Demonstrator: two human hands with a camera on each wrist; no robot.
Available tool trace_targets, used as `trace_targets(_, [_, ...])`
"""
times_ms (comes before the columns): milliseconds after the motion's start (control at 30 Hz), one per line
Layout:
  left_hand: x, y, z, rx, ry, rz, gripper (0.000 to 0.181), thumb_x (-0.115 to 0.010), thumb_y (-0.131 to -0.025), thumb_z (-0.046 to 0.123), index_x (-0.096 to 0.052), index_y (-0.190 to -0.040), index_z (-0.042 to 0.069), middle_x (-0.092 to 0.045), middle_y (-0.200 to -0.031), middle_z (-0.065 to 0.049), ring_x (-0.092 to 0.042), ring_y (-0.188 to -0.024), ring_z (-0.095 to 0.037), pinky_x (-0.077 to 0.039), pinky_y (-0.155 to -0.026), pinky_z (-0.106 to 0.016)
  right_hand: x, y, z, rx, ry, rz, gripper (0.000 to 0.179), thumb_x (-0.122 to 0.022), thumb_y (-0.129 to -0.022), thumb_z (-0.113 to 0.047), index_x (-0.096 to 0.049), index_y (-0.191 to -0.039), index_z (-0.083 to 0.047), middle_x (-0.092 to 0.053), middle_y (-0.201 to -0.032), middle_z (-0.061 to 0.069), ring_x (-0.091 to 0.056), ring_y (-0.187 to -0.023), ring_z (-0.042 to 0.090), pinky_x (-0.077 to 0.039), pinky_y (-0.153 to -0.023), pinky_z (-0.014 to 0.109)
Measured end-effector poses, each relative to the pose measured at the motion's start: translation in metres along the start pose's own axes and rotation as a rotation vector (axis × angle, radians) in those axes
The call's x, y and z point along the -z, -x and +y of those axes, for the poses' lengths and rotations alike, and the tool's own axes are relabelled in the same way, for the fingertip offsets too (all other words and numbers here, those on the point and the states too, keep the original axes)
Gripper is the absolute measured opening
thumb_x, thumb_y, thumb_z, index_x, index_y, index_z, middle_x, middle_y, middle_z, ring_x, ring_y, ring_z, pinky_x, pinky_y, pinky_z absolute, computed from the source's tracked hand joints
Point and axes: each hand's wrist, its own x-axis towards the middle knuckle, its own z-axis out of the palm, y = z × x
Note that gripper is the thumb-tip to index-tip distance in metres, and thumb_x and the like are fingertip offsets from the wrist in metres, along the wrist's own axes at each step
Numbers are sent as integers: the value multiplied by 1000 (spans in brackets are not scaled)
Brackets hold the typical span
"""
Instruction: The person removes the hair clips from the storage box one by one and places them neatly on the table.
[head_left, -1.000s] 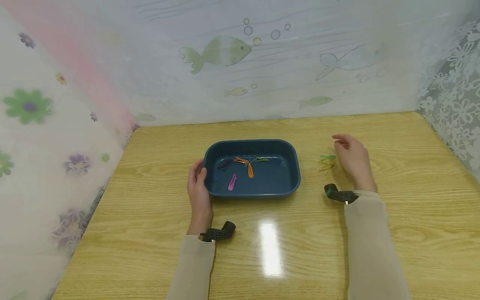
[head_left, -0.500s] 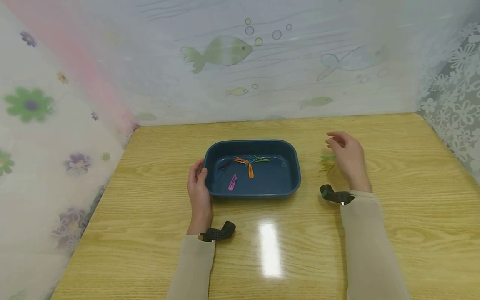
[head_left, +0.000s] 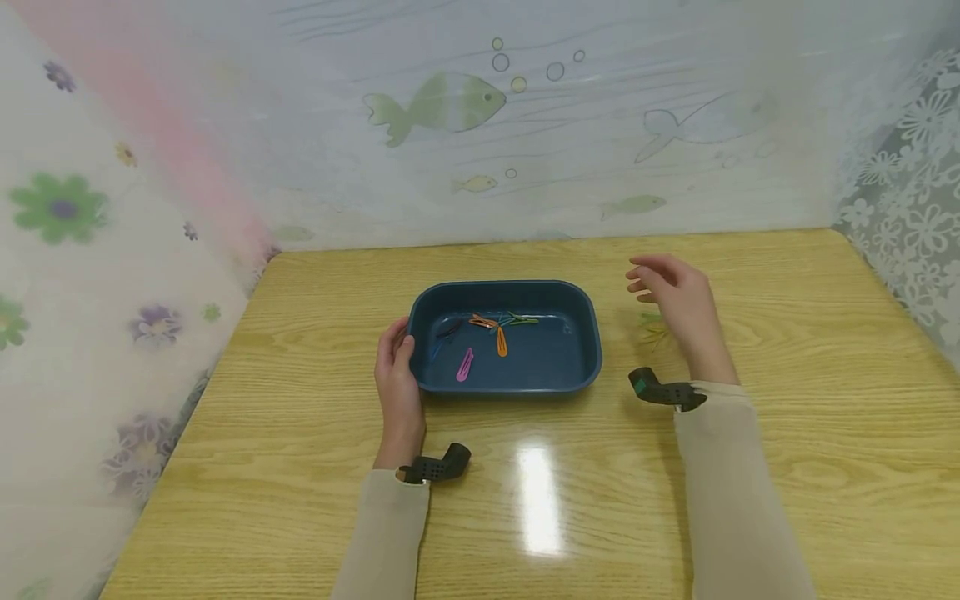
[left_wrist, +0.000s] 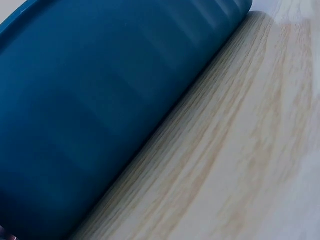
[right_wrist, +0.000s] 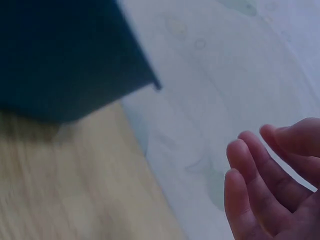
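In the head view, my left hand (head_left: 397, 375) grips the left end of a dark blue rectangular tub (head_left: 513, 389), its thumb at the rim. Inside the tub lie several snap hair clips, among them a pink clip (head_left: 465, 365), an orange clip (head_left: 502, 342) and a green clip (head_left: 522, 318). My right hand (head_left: 681, 304) is raised to the right of the tub, fingers loosely bent. In the right wrist view nothing shows between the fingers (right_wrist: 242, 157). Yellow and green hair clips (head_left: 653, 332) lie on the table just left of this hand, partly hidden by it.
Everything stands on a wood-grain table (head_left: 300, 433). A wall covering with fish drawings (head_left: 450, 108) rises behind its back edge, and flowered coverings flank both sides. Each wrist wears a black camera mount (head_left: 438, 467). The tub's outer wall (left_wrist: 115, 75) fills much of the left wrist view.
My right hand has moved left and a little away from me, over the yellow and green clips toward the tub. The left hand and the tub have stayed put.
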Motion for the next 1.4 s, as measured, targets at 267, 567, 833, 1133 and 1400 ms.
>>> trace_targets(267, [-5, 7, 15, 11, -28, -3, 33, -37, -96, 14, -42, -127, 6, -44, -129, -4, -38, -120, -12, -27, -100, -28, -10, 3, -16, 43, -144, -64, 32, -54, -89, -28, -57, -114, -9, -60, -100, 11, -58, -86, 23, -48, -73, 27])
trace_targets(567, [-5, 8, 15, 13, -18, -2, 33, -37, -96, 14, -43, -127, 6, -44, -128, -4, -39, -119, -11, -27, -100, -27, -24, 6, -28, 61, -80, -112, 32, -53, -90, -29, -57, -114, -9, -60, -101, 13, -59, -87, 25, -48, -75, 32])
trace_targets(833, [-2, 3, 5, 6, -1, 2, 31, -40, -96, 17, -46, -125, 10, -46, -126, 1, -39, -118, -9, -26, -100, -28, -36, 9, -37, 95, -69, -174, 32, -53, -90, -29, -57, -114, -9, -60, -99, 9, -58, -88, 24, -47, -76, 36])
trace_targets(1133, [0, -1, -4, -15, -9, 2, 31, -41, -95, 23, -47, -124, 13, -47, -124, 4, -39, -117, -6, -27, -100, -27, -55, 14, -44, 134, -40, -247, 33, -52, -90, -30, -56, -116, -9, -60, -100, 10, -58, -86, 19, -46, -77, 37])
trace_targets(1400, [0, -1, -4, -23, 1, 8, 31, -41, -95, 22, -47, -124, 12, -47, -125, 1, -39, -118, -8, -27, -100, -29, -77, 20, -48, 135, -14, -336, 28, -50, -92, -25, -56, -115, -11, -60, -100, 9, -58, -89, 20, -46, -77, 37])
